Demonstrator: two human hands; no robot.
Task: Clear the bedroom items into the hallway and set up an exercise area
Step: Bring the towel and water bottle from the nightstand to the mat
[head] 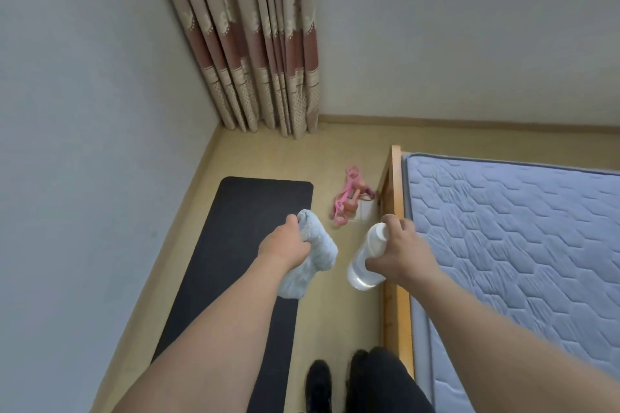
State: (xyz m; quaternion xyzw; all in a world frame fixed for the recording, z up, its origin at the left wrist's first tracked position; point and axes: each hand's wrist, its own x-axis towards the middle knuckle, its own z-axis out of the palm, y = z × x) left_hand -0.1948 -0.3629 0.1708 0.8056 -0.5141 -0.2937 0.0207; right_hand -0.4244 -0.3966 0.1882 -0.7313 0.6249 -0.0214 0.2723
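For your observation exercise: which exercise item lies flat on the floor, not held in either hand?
The black mat; the towel and water bottle are each held.

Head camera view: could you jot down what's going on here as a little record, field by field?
left hand: grips a light blue towel
right hand: holds a clear bottle, tilted
mat: black, flat on the floor along the left wall
pink gear: on the floor beside the bed frame
mattress: bare, blue quilted
curtain: in the corner
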